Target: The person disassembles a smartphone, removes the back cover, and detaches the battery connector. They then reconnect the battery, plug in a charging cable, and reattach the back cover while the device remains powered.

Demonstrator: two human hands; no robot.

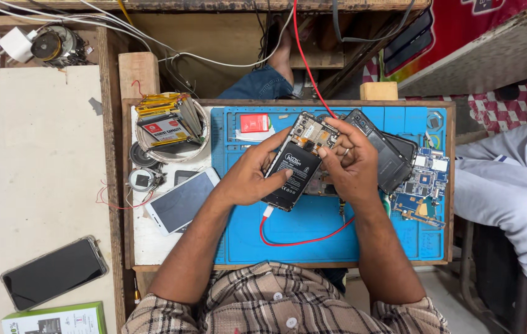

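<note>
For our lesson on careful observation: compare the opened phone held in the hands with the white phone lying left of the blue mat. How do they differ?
The opened phone has its back off, its black battery and circuitry showing; the white phone is closed, screen up. The opened phone is held in both hands above the blue mat; the white phone lies untouched on the bench. A red cable is plugged into the opened phone; none enters the white phone. Both are slim rectangles, tilted alike.

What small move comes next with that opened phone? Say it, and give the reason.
Probably steady the opened phone with the left hand while the right hand works at its upper end. Both hands already grip it above the blue mat, its black battery faces up, and a red cable is plugged into its lower end.
</note>
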